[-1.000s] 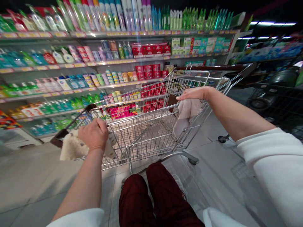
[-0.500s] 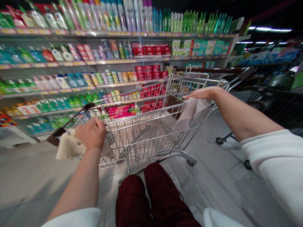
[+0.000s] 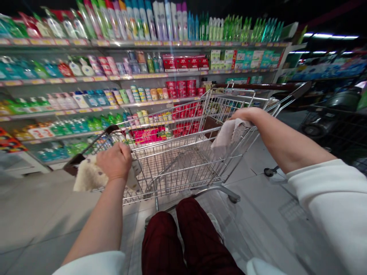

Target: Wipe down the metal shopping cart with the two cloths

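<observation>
Head view, left to right: a brown plastic corner guard [image 3: 73, 162] stood just beyond the left hand [image 3: 114, 160]. The left hand formed a closed fist, gripping a cream spotted cloth [image 3: 88, 175] at the shopping cart [image 3: 177, 181]. This cloth projected leftward from the fist, its long axis running roughly crosswise, loose end drooping below the knuckles.

The cart's wire basket occupied the span between the two hands, ahead of the dark red trousers [image 3: 163, 240]. Its long axis ran left to right, slanting away from the wearer toward the right. The corner-guard end pointed left, past the left fist; the brown handle bar [image 3: 258, 87] lay beyond the right hand [image 3: 242, 114].

The right hand was bent over a greyish-pink cloth [image 3: 226, 135], fingers together; whether they were closed beneath it could not be told. That cloth hung from under the palm, long axis sloping down and leftward. Stocked shelves [image 3: 137, 75] stood beyond both hands.

Progress, as judged: work on the cart was under way, with a cloth at each hand and neither laid aside. Which sections were finished, and how much remained, could not be determined.
</observation>
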`<control>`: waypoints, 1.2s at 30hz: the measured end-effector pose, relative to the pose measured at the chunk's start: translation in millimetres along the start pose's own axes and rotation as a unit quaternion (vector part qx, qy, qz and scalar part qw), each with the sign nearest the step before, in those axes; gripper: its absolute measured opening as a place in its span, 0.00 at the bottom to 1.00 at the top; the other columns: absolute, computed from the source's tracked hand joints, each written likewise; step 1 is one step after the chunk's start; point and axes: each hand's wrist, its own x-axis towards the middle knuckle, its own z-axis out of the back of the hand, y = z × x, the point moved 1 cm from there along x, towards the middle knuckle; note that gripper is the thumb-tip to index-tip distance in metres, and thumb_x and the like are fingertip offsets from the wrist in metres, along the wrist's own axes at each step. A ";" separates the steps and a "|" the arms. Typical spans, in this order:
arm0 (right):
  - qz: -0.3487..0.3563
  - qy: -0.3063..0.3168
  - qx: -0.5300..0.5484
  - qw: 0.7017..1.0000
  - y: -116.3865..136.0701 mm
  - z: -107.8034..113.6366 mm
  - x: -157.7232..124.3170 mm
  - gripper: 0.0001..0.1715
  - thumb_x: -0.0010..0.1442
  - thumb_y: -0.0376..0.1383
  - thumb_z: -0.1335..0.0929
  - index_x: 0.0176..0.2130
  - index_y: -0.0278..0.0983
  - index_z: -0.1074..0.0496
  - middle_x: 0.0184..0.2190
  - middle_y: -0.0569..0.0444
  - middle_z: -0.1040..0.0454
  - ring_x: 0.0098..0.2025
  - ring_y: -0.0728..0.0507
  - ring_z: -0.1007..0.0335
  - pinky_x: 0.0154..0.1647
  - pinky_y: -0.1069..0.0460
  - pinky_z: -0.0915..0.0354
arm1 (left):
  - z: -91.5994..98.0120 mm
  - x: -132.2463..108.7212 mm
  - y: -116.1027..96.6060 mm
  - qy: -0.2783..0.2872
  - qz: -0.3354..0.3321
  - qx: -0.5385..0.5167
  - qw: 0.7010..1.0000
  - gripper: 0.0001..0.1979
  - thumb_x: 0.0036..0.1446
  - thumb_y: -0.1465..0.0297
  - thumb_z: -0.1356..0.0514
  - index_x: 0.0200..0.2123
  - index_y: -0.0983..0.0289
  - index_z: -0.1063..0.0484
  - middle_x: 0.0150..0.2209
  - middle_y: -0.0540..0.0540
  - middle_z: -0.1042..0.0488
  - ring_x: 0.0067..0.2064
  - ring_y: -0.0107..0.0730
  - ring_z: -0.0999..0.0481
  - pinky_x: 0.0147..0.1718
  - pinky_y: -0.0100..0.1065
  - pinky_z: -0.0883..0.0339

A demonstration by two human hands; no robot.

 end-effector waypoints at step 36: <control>0.183 -0.251 -0.032 0.950 250.8 -111.6 -93.8 0.33 0.71 0.52 0.46 0.41 0.36 0.21 0.40 0.44 0.21 0.40 0.42 0.25 0.36 0.50 0.37 | 3.3 -2.1 -7.3 -0.022 -0.019 -0.006 1.000 0.26 0.68 0.63 0.60 0.25 0.63 0.30 0.26 0.60 0.25 0.29 0.39 0.31 0.34 0.39 0.50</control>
